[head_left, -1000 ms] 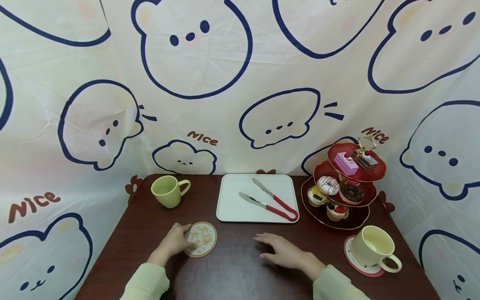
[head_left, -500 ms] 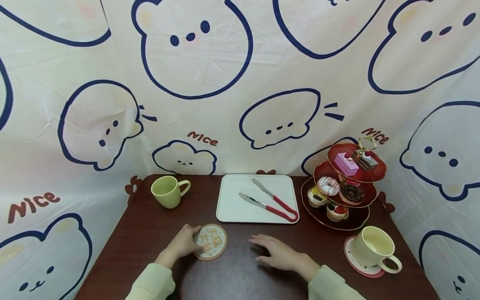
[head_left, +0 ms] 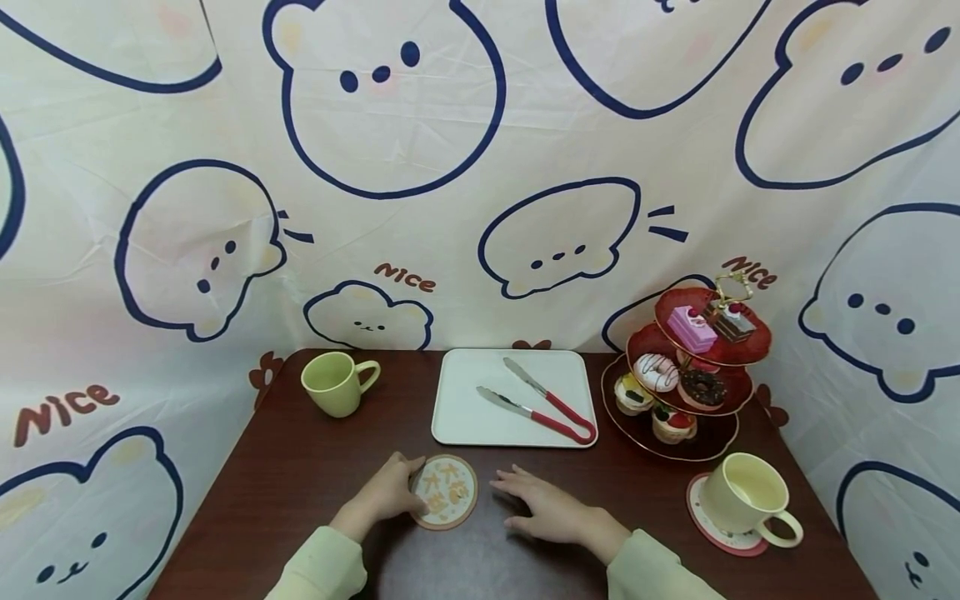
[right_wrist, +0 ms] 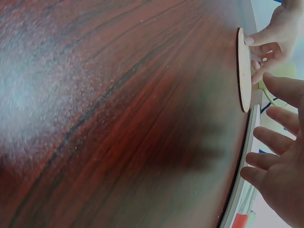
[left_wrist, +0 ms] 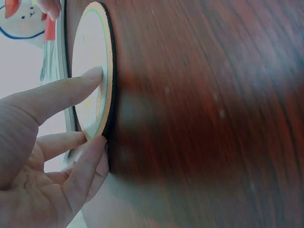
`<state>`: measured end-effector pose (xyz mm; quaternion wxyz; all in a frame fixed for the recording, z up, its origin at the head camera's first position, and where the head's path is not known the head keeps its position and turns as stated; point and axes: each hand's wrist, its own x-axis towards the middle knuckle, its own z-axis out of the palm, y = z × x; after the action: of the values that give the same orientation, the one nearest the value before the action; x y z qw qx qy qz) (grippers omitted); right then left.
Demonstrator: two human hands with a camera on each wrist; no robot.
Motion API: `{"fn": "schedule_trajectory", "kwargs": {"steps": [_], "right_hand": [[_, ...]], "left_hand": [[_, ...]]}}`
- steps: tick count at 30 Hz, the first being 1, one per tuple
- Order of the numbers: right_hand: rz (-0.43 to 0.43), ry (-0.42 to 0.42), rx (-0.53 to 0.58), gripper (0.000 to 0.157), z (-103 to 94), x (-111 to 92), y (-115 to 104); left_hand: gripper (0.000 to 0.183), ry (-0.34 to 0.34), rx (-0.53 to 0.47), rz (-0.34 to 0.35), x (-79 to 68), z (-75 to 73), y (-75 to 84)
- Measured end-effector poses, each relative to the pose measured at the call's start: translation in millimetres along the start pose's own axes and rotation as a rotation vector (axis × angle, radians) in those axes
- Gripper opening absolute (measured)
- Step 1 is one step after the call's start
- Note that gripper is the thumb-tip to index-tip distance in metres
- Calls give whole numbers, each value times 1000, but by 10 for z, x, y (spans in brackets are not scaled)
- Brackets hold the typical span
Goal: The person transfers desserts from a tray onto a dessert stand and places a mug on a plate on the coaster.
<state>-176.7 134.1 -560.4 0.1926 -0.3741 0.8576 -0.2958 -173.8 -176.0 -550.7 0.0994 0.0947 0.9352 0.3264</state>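
A round coaster (head_left: 445, 492) with a tan rim and an orange pattern lies close over the table in front of the tray. My left hand (head_left: 387, 490) holds it by its left edge. In the left wrist view the thumb (left_wrist: 90, 76) lies on the coaster's top face, while the other fingers (left_wrist: 88, 166) meet its rim. To the right of the coaster, my right hand (head_left: 553, 505) hovers palm down, fingers spread and holding nothing. The right wrist view shows its fingers (right_wrist: 266, 140) apart from the coaster (right_wrist: 244, 71).
Behind the hands is a white tray (head_left: 465, 425) with red-handled tongs (head_left: 558, 417). A green mug (head_left: 333, 387) stands back left. At right, a tiered stand (head_left: 678, 450) bears cakes and doughnuts; nearer, a yellow cup (head_left: 742, 496) sits on a pink-rimmed coaster (head_left: 738, 544).
The left hand has slid the coaster to the right and slightly nearer the front. The right hand has drifted a little left, so the coaster and right hand are closer together.
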Motion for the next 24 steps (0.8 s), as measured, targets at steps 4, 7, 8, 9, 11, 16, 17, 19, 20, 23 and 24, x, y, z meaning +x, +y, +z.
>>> {"fn": "schedule_trajectory", "kwargs": {"steps": [4,7,8,9,11,16,17,19,20,23,24], "right_hand": [[57,-15,27,61,-14,-6,-93],[40,-9,23,62,34,-3,-17],[38,-10,34,62,37,-6,-5],[35,-6,37,62,58,-5,37],[41,-11,45,64,52,-15,52],[102,-50,41,64,36,-26,37],[115,-54,33,64,41,-26,35],[147,-59,41,64,33,-33,-1],[150,-56,37,65,33,-36,-2],[133,-39,48,66,85,-35,125],[125,-28,54,67,97,-41,158]], "left_hand": [[84,-35,-6,4,4,38,87],[84,-64,-13,16,11,66,151],[84,-72,-18,25,16,78,169],[84,-81,-22,32,20,88,190],[85,-102,-31,45,33,117,219],[85,-140,-38,57,56,183,285],[85,-143,-40,60,56,195,301],[85,-150,-47,70,52,210,340],[85,-153,-49,79,50,221,358],[88,-160,-40,103,46,253,410],[90,-162,-31,109,46,264,425]]}}
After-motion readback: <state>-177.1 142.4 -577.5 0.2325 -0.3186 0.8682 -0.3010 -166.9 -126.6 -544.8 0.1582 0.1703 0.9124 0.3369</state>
